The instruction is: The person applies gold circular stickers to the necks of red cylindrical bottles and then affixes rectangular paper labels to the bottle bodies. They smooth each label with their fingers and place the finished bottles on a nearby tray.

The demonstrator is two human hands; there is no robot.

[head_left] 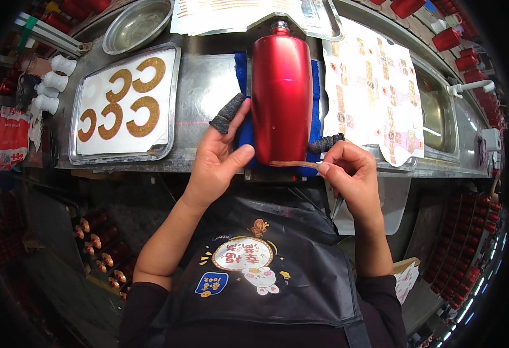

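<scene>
Red bottle [281, 98], one: lay between the hands over blue cloth [241, 71], long axis running away, neck farthest. Left hand [216, 159]: spread beside its left flank. Right hand [353, 171]: nearer its base, pinched a gold strip [292, 164] by the right end.

Metal bench [199, 93] — tray [174, 98] at left, round basin [135, 30] beyond — blue cloth [316, 119] mid-bench.

Bottle [281, 98] metallic red; strip [294, 165] gold-brown; cloth [241, 71] blue.
</scene>
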